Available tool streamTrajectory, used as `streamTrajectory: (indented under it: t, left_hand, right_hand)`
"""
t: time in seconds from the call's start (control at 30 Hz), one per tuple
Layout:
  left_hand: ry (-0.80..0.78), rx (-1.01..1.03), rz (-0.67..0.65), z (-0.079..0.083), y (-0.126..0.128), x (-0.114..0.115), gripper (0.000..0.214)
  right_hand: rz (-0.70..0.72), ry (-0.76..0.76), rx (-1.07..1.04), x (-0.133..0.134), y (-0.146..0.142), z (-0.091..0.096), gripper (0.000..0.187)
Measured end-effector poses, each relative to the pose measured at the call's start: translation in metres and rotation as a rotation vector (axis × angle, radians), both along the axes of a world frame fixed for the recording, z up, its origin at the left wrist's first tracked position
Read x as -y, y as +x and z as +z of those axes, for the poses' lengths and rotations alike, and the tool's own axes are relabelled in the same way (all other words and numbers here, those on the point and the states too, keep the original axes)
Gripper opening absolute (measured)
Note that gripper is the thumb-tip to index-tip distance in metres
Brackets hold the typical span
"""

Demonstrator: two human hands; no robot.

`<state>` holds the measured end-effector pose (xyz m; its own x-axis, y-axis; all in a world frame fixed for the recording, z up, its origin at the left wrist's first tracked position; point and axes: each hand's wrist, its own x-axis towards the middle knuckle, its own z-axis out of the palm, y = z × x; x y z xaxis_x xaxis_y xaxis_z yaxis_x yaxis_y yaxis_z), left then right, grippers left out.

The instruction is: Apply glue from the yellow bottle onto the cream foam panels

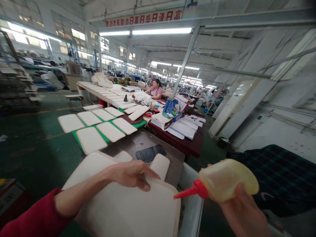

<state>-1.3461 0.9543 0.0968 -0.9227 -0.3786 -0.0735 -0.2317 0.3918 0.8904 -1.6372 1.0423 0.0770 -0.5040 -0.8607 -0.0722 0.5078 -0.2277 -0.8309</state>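
My left hand (pixel 132 174) grips the upper edge of a large white panel (pixel 138 210) with rounded corners and a beige border. Its thumb lies on the near face and the fingers go behind. In my right hand (pixel 243 205) is a yellowish squeeze bottle (pixel 228 179), tipped on its side. The bottle's red nozzle (pixel 190 191) points left, its tip at the panel's right border; I cannot tell whether it touches. Another large white panel (pixel 91 164) is behind my left forearm. Beyond my left hand lies a smaller white piece (pixel 160 166).
Rows of white panels (pixel 111 131) lie on a green-topped table ahead. A dark flat object (pixel 151 153) is on the metal surface (pixel 133 141). Papers (pixel 184 128) cover a dark red desk. A pale bin (pixel 191 210) stands below the bottle. A person (pixel 156 89) sits farther back.
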Motion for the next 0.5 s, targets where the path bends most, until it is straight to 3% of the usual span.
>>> streamTrajectory:
  t: [0.1, 0.27, 0.4, 0.5]
  left_hand:
    - [0.037, -0.031, 0.007, 0.001, 0.011, 0.003, 0.041]
    - [0.087, -0.039, 0.046, -0.003, 0.025, 0.014, 0.046]
    - [0.155, -0.085, 0.072, -0.007, 0.033, 0.022, 0.049]
    - [0.145, -0.077, 0.067, -0.006, 0.037, 0.024, 0.049]
  right_hand:
    - [-0.097, -0.056, -0.051, 0.005, 0.01, -0.011, 0.066]
    - [-0.051, -0.146, -0.333, 0.006, 0.014, -0.029, 0.06]
    - [0.061, -0.174, -0.297, 0.013, -0.004, -0.048, 0.069]
    - [0.072, -0.225, -0.281, 0.02, -0.018, -0.051, 0.066]
